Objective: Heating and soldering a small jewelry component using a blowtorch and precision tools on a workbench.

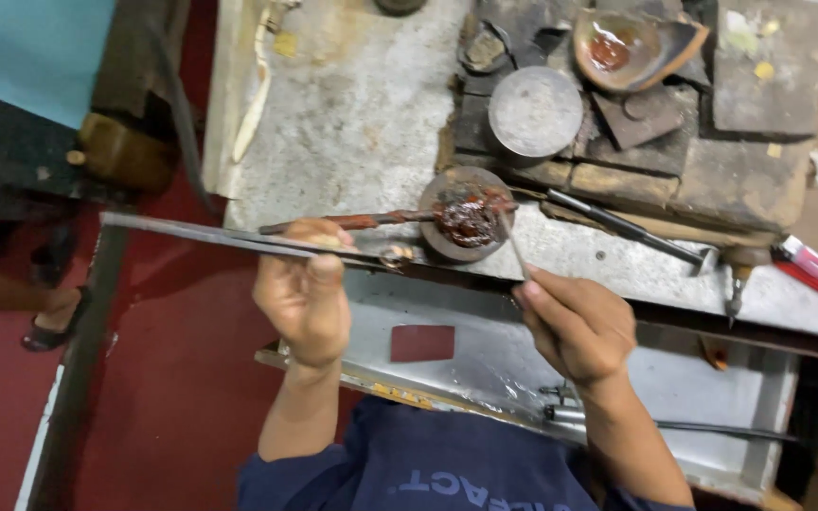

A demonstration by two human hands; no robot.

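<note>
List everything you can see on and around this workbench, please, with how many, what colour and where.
Long tweezers: one pair, grey metal, held level across the bench's front edge.
Thin rod: one, pale metal, tip by the dark lump.
Round block with dark red lump: one, grey, bench centre.
Rusty stick: one, red-brown, leading into the lump.
Round metal disc: one, grey, behind the block.
Broken clay dish: one, brown with red residue, top right.
Hammer: one, dark handle, right of the block.
Lighter: one, red, far right.
Charred bricks: several, blackish, back right.
Tray: one, grey, below the bench.
Left hand: grips the tweezers.
Right hand: pinches the thin rod.
</note>
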